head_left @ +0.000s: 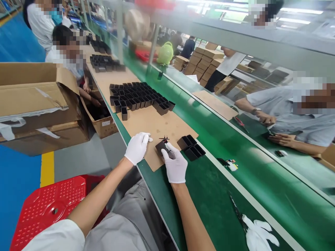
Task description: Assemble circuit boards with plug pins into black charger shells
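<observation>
Green belt (209, 181) carries a cardboard sheet (154, 122), where our right hand (175, 165) pinches a small black part (161, 145). Our left hand (136, 148) rests just beside it on the sheet, loosely curled; we cannot tell whether it holds anything. Open black boxes (191, 147) lie near the part's right.

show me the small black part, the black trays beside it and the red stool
small black part (160, 145): head view, its dark top face
black trays (191, 146): head view, rim between the compartments
red stool (52, 205): head view, its perforated seat

Trays (191, 147) are black, cardboard (157, 123) tan, belt (217, 132) green, stool (52, 205) red.
</observation>
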### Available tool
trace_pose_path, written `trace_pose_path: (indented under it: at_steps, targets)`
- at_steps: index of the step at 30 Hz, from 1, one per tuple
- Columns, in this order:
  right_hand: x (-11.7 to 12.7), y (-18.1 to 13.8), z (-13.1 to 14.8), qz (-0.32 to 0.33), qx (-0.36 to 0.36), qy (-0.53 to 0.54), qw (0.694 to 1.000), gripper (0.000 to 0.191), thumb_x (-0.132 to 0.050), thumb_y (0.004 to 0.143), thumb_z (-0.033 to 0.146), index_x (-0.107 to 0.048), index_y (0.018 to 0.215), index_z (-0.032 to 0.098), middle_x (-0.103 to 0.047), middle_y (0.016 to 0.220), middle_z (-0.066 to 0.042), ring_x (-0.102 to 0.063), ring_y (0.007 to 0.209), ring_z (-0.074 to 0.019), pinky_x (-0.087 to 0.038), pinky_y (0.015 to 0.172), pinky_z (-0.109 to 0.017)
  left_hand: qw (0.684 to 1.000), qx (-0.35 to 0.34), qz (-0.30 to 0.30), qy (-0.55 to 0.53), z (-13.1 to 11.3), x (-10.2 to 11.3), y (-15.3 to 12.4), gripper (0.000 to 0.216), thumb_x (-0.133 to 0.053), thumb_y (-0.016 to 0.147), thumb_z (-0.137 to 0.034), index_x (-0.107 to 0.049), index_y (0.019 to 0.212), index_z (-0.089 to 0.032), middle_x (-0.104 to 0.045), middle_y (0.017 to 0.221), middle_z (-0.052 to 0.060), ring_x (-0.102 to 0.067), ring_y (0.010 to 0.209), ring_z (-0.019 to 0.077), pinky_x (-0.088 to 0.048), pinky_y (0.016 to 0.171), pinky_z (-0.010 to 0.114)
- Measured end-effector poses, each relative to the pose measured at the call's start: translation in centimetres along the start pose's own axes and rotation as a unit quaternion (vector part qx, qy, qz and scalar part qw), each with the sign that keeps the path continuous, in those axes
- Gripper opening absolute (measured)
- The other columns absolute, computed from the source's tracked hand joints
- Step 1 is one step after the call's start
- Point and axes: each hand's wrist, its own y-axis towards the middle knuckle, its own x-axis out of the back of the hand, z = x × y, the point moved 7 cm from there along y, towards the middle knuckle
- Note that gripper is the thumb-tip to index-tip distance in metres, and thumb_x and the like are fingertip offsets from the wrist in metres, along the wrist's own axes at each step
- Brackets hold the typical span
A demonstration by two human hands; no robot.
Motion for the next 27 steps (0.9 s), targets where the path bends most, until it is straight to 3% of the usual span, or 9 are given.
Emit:
trace_pose_path:
  at_steps: [3, 8, 14, 16, 18, 21, 23, 25, 27]
  targets:
    - [-0.2, 0.2, -0.9, -0.003, -0.02, 0.01, 1.0, 0.046, -0.077, 0.103, 0.048, -0.073, 0.139, 0.019, -0.086, 0.114, -0.009, -0.085, 0.099, -0.0245, -0.071, 0.096, -0.044, 1.0, 0.004, 0.003, 0.004, -0.2, 0.0, 0.1, 0.038, -0.039, 0.118, -0.036, -0.074, 0.121, -0.02, -0.086, 0.113, 0.008, -0.076, 0.121, 0.0261, -0.055, 0.118, 0.05]
    - [-1.2, -0.1, -0.6, 0.029, 0.016, 0.018, 0.999, 0.032, -0.075, 0.107, 0.046, -0.074, 0.125, 0.019, -0.079, 0.122, -0.007, -0.078, 0.105, -0.0223, -0.068, 0.095, -0.045, 1.0, 0.014, 0.01, 0.008, -0.3, -0.2, 0.3, 0.032, -0.07, 0.109, -0.043, -0.074, 0.125, -0.016, -0.078, 0.126, 0.01, -0.075, 0.118, 0.0261, -0.062, 0.109, 0.053]
    - [-1.0, -0.1, 1.0, 0.031, 0.053, 0.008, 0.998, 0.033, -0.073, 0.107, 0.048, -0.075, 0.125, 0.02, -0.079, 0.125, -0.008, -0.078, 0.111, -0.0238, -0.066, 0.102, -0.048, 0.999, 0.017, 0.027, 0.022, -0.8, -0.3, 0.5, 0.035, -0.072, 0.108, -0.041, -0.071, 0.134, -0.018, -0.073, 0.136, 0.012, -0.074, 0.121, 0.0272, -0.065, 0.106, 0.051]
    - [-0.5, 0.4, 2.0, 0.024, 0.063, 0.021, 0.998, 0.037, -0.072, 0.106, 0.05, -0.075, 0.13, 0.021, -0.078, 0.134, -0.011, -0.077, 0.12, -0.0272, -0.065, 0.106, -0.052, 0.999, 0.01, 0.034, 0.037, -1.5, -0.2, 0.6, 0.036, -0.072, 0.107, -0.041, -0.07, 0.135, -0.018, -0.073, 0.138, 0.012, -0.074, 0.12, 0.0269, -0.065, 0.104, 0.05]
    - [0.0, 1.2, 3.1, 0.023, 0.078, 0.054, 0.995, 0.032, -0.064, 0.105, 0.048, -0.08, 0.126, 0.03, -0.081, 0.136, -0.011, -0.079, 0.123, -0.0303, -0.068, 0.104, -0.049, 0.998, 0.003, 0.037, 0.055, -2.1, -0.2, 0.9, 0.035, -0.071, 0.108, -0.041, -0.071, 0.135, -0.019, -0.073, 0.138, 0.012, -0.074, 0.119, 0.0262, -0.065, 0.103, 0.049]
    - [0.8, 2.4, 4.4, 0.03, 0.103, 0.118, 0.987, 0.051, -0.033, 0.106, 0.034, -0.083, 0.115, 0.028, -0.087, 0.112, -0.013, -0.085, 0.108, -0.0286, -0.074, 0.087, -0.045, 0.997, 0.0, 0.033, 0.074, -2.4, -0.4, 1.6, 0.029, -0.068, 0.109, -0.042, -0.074, 0.124, -0.018, -0.077, 0.126, 0.01, -0.075, 0.113, 0.0241, -0.064, 0.104, 0.048]
    - [1.8, 3.1, 4.9, 0.022, 0.112, 0.127, 0.985, 0.047, -0.038, 0.103, 0.036, -0.084, 0.111, 0.029, -0.086, 0.108, -0.014, -0.085, 0.104, -0.0311, -0.073, 0.088, -0.048, 0.997, 0.002, 0.03, 0.074, -2.3, -0.7, 2.0, 0.029, -0.05, 0.115, -0.032, -0.076, 0.11, -0.02, -0.081, 0.112, 0.008, -0.076, 0.109, 0.0234, -0.061, 0.106, 0.046]
    - [3.0, 3.5, 4.8, -0.008, 0.114, 0.093, 0.989, 0.029, -0.063, 0.095, 0.042, -0.084, 0.112, 0.032, -0.084, 0.117, -0.013, -0.082, 0.109, -0.0351, -0.07, 0.096, -0.053, 0.997, 0.004, 0.026, 0.066, -2.1, -0.9, 2.2, 0.04, -0.039, 0.116, -0.028, -0.077, 0.105, -0.023, -0.084, 0.108, 0.008, -0.076, 0.109, 0.0252, -0.06, 0.106, 0.046]
    - [3.9, 3.7, 4.4, -0.053, 0.117, 0.032, 0.991, 0.031, -0.077, 0.087, 0.044, -0.083, 0.115, 0.035, -0.082, 0.124, -0.013, -0.08, 0.111, -0.0372, -0.068, 0.098, -0.055, 0.998, 0.005, 0.017, 0.058, -1.9, -1.0, 2.1, 0.043, -0.035, 0.116, -0.028, -0.077, 0.106, -0.025, -0.084, 0.109, 0.009, -0.076, 0.111, 0.0271, -0.059, 0.107, 0.047]
